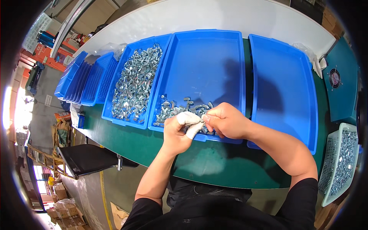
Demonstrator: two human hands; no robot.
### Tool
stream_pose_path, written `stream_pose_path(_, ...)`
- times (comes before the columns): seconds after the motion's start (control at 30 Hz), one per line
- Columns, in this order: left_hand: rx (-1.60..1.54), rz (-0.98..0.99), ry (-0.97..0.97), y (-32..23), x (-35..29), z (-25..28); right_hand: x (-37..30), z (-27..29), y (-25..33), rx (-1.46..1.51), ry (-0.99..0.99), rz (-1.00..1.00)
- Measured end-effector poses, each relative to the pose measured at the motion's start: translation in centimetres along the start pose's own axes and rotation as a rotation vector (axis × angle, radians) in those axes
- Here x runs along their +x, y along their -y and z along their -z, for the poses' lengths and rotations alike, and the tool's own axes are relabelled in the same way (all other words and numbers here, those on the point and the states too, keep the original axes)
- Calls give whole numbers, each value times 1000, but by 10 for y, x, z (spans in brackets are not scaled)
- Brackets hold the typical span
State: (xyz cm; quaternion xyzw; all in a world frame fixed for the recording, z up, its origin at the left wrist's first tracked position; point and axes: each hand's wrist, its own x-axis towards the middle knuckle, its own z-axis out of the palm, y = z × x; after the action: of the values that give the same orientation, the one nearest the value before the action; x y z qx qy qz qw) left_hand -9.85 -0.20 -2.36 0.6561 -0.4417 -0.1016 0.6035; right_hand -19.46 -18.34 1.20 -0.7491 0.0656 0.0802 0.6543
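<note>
My left hand, with white coverings on its thumb and fingers, is closed in a pinch over the front edge of the middle blue tray. Between its fingertips is a small shiny metal piece, mostly hidden by the fingers. From the right, my right hand meets it there, thumb and forefinger pinched at the same spot, the other fingers curled. What the right fingertips grip cannot be made out. Under and behind both hands lie loose short metal pieces in the tray's near part.
A blue tray full of similar pieces stands at left, beside blue perforated baskets. Another blue tray is at right. A pale basket of metal parts stands far right, below a teal machine. The green table curves toward me.
</note>
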Motion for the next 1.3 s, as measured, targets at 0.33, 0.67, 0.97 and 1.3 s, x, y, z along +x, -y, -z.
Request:
stream_pose_path(0.33,-40,190,-343,-2,3,44,4,9,-20,-232,-292,410)
stream_pose_path(0.67,846,-115,62,1,37,62,10,12,-22,-44,-292,216)
stream_pose_path(0.97,890,-93,296,17,66,31,10,11,-18,-56,-261,249)
stream_pose_path(1.3,-435,376,-231,9,20,25,8,10,-20,-181,-300,404)
